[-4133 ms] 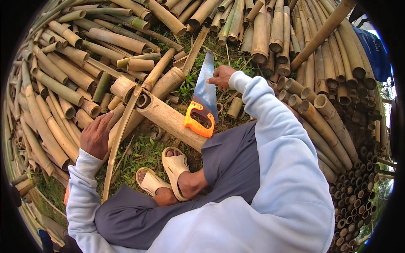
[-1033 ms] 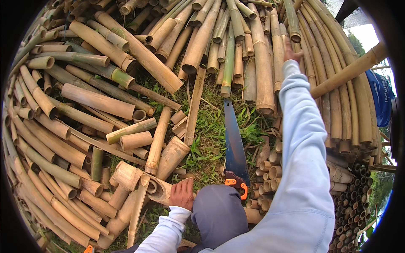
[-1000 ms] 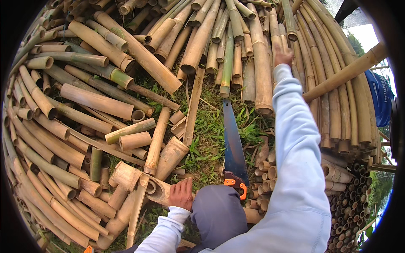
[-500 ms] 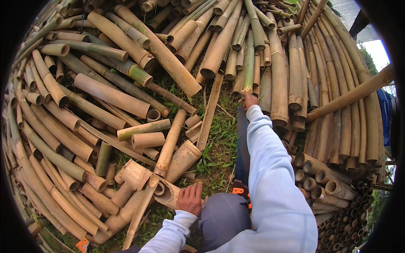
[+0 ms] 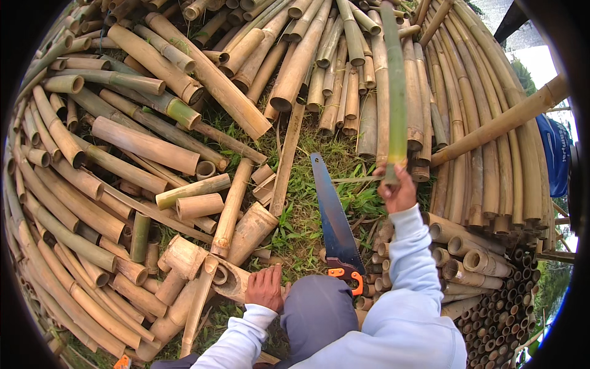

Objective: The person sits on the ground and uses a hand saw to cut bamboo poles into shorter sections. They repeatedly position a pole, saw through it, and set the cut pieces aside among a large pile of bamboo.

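My right hand (image 5: pixel 398 188) is closed around the lower end of a green bamboo pole (image 5: pixel 395 92), lifted in front of the pile. A thin strip sticks out leftward near that grip. My left hand (image 5: pixel 265 288) lies closed over a tan bamboo piece (image 5: pixel 234 281) beside my knee, its fingers draped across the top. The underside of that grip is hidden. Between the hands a handsaw (image 5: pixel 335 212) with a dark blade and an orange-and-black handle lies on the grass, its handle close to my knee; neither hand touches it.
Cut bamboo sections (image 5: pixel 147 145) crowd the left side. Long poles (image 5: pixel 485 135) lean on the right, crossed by a slanting pole (image 5: pixel 501 121). Short tubes (image 5: pixel 485 320) are stacked at lower right. An orange object (image 5: pixel 123 361) shows at lower left, a blue bag (image 5: pixel 555 154) at far right.
My right hand has drawn the green pole out of the pile, toward me and to the right. The saw, earlier partly behind my right arm, now shows fully. My left hand stays on the bamboo piece.
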A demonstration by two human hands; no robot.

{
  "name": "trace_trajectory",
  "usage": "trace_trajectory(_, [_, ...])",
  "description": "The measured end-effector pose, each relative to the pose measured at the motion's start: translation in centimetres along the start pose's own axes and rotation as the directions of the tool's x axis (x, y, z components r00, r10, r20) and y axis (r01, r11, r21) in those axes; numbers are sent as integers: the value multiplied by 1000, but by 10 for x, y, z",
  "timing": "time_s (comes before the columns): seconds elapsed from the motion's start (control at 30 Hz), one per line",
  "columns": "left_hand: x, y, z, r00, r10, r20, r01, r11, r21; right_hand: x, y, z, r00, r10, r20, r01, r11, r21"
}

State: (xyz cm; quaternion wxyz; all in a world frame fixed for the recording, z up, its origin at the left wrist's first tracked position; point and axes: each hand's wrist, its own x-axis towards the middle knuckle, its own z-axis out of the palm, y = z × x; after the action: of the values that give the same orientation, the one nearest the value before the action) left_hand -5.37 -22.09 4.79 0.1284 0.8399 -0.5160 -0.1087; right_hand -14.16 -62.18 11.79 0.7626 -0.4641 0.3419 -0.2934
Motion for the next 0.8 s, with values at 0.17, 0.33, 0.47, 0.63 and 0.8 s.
trace_trajectory(0.17, [1,0,7,999,41,-28,-39,998,46,153,-177,-47,843,-301,-446,256,954,-159])
trace_trajectory(0.33, [3,0,9,1000,-10,-12,10,1000,13,206,-90,-23,476,-876,81,309,80,-948])
trace_trajectory(0.47, [4,1,3,1000,-26,-3,26,999,-32,194,70,33,960,-278,-44,-69,-82,-994])
trace_trajectory(0.63, [8,1,-6,997,-49,55,53,996,-72,227,140,31,982,-189,27,-68,-477,-876])
trace_trajectory(0.8, [4,-1,-3,995,-83,59,87,994,-73,254,131,41,993,21,120,100,-700,-707])
